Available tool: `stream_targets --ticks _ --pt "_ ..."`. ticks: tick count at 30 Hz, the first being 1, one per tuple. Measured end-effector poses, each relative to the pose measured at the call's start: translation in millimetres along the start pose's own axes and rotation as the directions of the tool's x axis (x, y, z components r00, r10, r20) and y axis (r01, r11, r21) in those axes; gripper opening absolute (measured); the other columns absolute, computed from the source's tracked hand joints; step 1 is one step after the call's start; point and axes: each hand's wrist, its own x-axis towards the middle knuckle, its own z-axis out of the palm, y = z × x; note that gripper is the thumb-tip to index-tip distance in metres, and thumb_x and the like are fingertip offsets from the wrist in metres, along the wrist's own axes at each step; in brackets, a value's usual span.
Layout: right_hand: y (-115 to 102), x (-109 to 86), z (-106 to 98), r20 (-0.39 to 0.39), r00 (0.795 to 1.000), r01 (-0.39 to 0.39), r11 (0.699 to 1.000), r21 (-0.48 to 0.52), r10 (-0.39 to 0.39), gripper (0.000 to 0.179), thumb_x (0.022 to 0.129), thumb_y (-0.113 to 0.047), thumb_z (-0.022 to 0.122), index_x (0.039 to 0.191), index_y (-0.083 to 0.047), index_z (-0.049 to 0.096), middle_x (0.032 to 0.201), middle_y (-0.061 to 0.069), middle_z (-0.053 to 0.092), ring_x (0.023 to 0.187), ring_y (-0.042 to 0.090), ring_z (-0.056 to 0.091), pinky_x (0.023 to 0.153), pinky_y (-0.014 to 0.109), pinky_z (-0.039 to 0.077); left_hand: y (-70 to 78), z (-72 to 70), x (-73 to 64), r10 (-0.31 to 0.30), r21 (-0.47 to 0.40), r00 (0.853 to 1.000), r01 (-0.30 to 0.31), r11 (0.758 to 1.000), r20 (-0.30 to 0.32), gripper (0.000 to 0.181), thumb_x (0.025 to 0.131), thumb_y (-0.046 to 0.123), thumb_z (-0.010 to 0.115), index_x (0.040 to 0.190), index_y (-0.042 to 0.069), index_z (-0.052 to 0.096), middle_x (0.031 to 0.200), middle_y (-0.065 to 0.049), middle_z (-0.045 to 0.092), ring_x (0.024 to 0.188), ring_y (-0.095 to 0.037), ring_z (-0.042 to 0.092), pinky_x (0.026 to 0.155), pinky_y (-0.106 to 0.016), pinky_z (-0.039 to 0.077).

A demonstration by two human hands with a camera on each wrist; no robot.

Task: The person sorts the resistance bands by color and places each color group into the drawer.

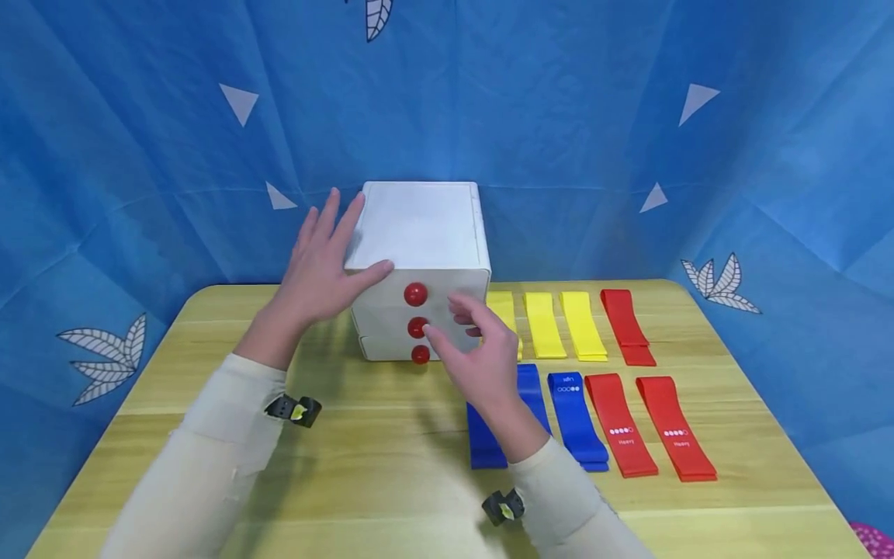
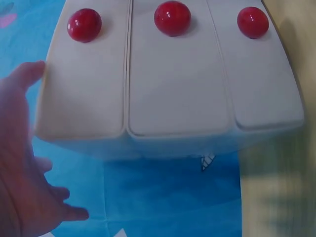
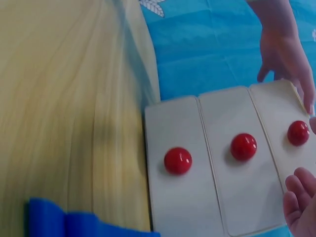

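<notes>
A white box with three drawers (image 1: pixel 419 225) stands at the back of the table, all its drawers pushed in. Each drawer front carries a round red knob: top (image 1: pixel 415 294), middle (image 1: pixel 417 327) and bottom (image 1: pixel 421 355). With fingers spread, my left hand (image 1: pixel 317 272) is at the box's upper left side, its thumb along the top front edge. My right hand (image 1: pixel 489 357) hovers before the drawer fronts, fingers loosely bent and nothing between them. Its thumb tip overlaps the edge of the middle knob in the head view. The right wrist view shows its fingertips (image 3: pixel 298 190) near the top knob.
Flat folded bands lie right of the box: yellow ones (image 1: pixel 545 326) and a red one (image 1: pixel 627 326) behind, blue ones (image 1: pixel 576 419) and red ones (image 1: pixel 620 427) in front. My right forearm crosses a blue band. A blue curtain (image 1: pixel 559 116) hangs behind the wooden table (image 1: pixel 377 481).
</notes>
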Motion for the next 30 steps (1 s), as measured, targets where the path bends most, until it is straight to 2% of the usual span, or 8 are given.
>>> stream_targets --ticks 6,10,14,21,25,30 --pt "-5.2 -0.7 16.3 0.001 0.998 -0.070 0.995 0.067 0.070 0.044 0.087 -0.029 0.079 0.125 -0.011 0.067 0.114 0.004 0.070 0.100 0.026 0.066 0.084 0.044 0.053 -6.6 3.5 6.4 -0.018 -0.140 0.998 0.027 0.990 0.066 0.091 0.090 0.063 0.057 0.161 0.036 0.006 0.166 0.001 -0.005 0.150 -0.036 -0.003 0.105 -0.076 0.010" --pt "-8.1 2.5 26.3 -0.014 0.997 -0.070 0.990 0.122 0.072 0.038 0.088 -0.025 0.079 0.122 -0.011 0.068 0.110 0.002 0.072 0.097 0.025 0.067 0.081 0.039 0.053 -11.5 7.2 10.0 0.008 -0.228 0.995 0.014 0.973 0.096 0.089 0.092 0.060 0.057 0.162 0.032 0.010 0.167 0.002 -0.001 0.150 -0.030 0.000 0.108 -0.073 0.010" --pt "-9.6 5.3 32.2 -0.026 0.997 -0.074 0.988 0.136 0.079 0.031 0.089 -0.023 0.077 0.117 -0.013 0.069 0.108 -0.004 0.072 0.094 0.019 0.067 0.078 0.039 0.053 -14.7 11.8 12.1 0.021 -0.299 0.992 0.017 0.954 0.123 0.086 0.093 0.058 0.057 0.162 0.030 0.013 0.167 0.002 0.001 0.151 -0.026 0.003 0.110 -0.070 0.010" --pt "-11.9 9.3 39.0 -0.031 0.990 -0.131 0.969 0.211 0.141 0.028 0.090 -0.019 0.076 0.117 -0.014 0.068 0.106 -0.005 0.072 0.089 0.011 0.068 0.076 0.038 0.056 -17.5 16.0 10.3 0.004 -0.380 0.989 0.054 0.923 0.149 0.080 0.094 0.057 0.056 0.161 0.030 0.021 0.165 0.010 -0.001 0.150 -0.023 0.002 0.110 -0.069 0.009" --pt "-12.3 12.2 41.9 -0.082 0.984 -0.135 0.959 0.250 0.160 0.026 0.089 -0.018 0.077 0.114 -0.013 0.070 0.103 -0.002 0.074 0.086 0.013 0.070 0.076 0.034 0.057 -18.1 17.8 9.3 0.020 -0.429 0.989 0.045 0.902 0.147 0.075 0.096 0.055 0.055 0.160 0.027 0.026 0.165 0.013 -0.001 0.150 -0.021 0.002 0.110 -0.069 0.009" --pt "-10.5 15.3 44.0 -0.143 0.974 -0.137 0.961 0.241 0.175 0.025 0.089 -0.023 0.078 0.110 -0.013 0.073 0.099 -0.002 0.074 0.084 0.014 0.070 0.074 0.032 0.058 -18.1 20.7 9.4 0.020 -0.460 0.990 0.048 0.887 0.141 0.073 0.097 0.053 0.054 0.159 0.025 0.028 0.165 0.015 -0.001 0.150 -0.018 0.001 0.110 -0.069 0.008"
